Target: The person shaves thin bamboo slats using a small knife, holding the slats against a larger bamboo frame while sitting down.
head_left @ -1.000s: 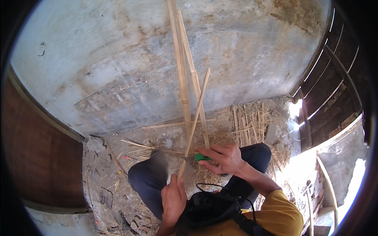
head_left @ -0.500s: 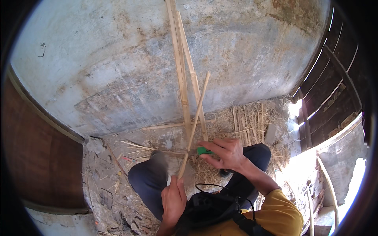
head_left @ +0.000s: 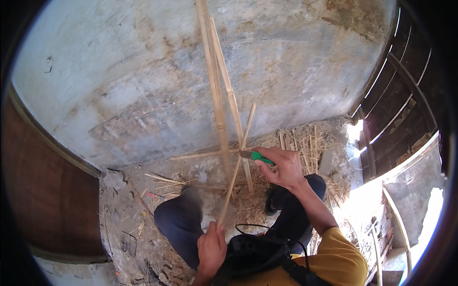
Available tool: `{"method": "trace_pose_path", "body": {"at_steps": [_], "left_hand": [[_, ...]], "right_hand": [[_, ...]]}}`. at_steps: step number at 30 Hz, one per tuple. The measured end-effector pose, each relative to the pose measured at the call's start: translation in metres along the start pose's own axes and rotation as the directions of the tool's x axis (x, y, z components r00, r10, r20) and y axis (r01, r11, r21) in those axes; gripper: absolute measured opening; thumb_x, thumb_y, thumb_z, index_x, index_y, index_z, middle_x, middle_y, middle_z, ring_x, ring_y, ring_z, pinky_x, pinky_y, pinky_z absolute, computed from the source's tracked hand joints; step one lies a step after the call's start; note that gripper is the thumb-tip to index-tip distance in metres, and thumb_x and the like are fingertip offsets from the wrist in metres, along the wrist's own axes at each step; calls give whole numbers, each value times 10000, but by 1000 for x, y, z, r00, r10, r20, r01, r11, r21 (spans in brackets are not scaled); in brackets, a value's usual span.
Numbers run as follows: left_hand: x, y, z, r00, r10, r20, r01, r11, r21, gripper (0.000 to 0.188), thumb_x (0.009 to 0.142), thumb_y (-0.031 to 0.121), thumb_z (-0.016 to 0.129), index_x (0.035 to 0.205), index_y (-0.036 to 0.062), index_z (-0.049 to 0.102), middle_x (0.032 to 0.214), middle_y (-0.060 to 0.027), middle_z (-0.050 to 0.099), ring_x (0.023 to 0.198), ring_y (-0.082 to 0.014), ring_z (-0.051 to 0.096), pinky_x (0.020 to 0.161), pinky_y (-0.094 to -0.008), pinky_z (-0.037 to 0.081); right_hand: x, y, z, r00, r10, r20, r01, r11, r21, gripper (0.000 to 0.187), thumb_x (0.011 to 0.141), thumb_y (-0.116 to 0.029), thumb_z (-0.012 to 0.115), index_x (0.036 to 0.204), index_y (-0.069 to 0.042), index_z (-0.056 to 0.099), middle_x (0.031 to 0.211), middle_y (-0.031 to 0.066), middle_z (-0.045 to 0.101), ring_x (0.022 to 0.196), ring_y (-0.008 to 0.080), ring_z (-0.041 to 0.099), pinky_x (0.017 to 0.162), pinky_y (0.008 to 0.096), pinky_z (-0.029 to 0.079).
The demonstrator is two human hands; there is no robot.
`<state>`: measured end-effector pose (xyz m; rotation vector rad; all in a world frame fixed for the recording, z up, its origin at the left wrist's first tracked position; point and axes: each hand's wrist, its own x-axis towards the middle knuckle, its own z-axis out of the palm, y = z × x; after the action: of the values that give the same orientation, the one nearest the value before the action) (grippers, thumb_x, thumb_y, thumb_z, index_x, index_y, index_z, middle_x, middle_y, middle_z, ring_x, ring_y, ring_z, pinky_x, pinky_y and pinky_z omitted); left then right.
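Observation:
My left hand (head_left: 211,249) is closed round the near end of a thin bamboo strip (head_left: 232,185), which slants away from me toward the wall. In my right hand (head_left: 285,167) is a knife with a green handle (head_left: 263,158). Its short blade (head_left: 245,154) lies against the strip, well up toward the far end. The fingers of the right hand wrap the handle, with the thumb along its near side. Beyond the strip, two long bamboo slats (head_left: 217,90) lean upright on the wall.
A stained plaster wall (head_left: 157,86) rises ahead. Straw and shavings (head_left: 305,140) litter the floor, thickest at the right. A brown wooden panel (head_left: 52,186) stands at the left, dark slatted boards (head_left: 400,95) at the right. A black bag (head_left: 253,257) hangs at my waist.
My right hand has moved the knife forward along the strip, away from my left hand. The strip's far end has dropped a little; my left hand has hardly moved.

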<state>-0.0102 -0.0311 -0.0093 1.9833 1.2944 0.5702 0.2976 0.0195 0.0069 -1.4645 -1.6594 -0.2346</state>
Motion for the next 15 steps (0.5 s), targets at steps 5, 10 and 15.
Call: {"method": "trace_pose_path", "body": {"at_steps": [5,10,15], "left_hand": [[1,-3,1,998,54,-26,-54,999,-4,323,1181,217,464,975,-16,550,652,-243,554,616,-495,602,591,-558,438],[10,-15,-3,996,-25,87,52,942,-332,329,1180,253,486,1049,-14,625,631,-172,593,555,-386,613,569,-483,470],[21,-18,-6,977,-52,205,137,894,-426,385,1201,302,435,1090,-2,642,613,-62,527,530,-164,507,557,-350,425]], "right_hand": [[0,1,-3,997,62,53,-60,998,-33,281,975,-318,807,1211,-167,825,947,40,817,663,229,745,594,356,589],[-2,0,-2,994,97,46,-99,994,42,287,974,-307,808,1214,-151,824,986,54,825,702,236,765,634,352,606],[-3,-3,-2,996,76,42,-79,994,69,281,973,-290,805,1209,-139,822,1046,54,830,771,238,791,666,357,619]]}}
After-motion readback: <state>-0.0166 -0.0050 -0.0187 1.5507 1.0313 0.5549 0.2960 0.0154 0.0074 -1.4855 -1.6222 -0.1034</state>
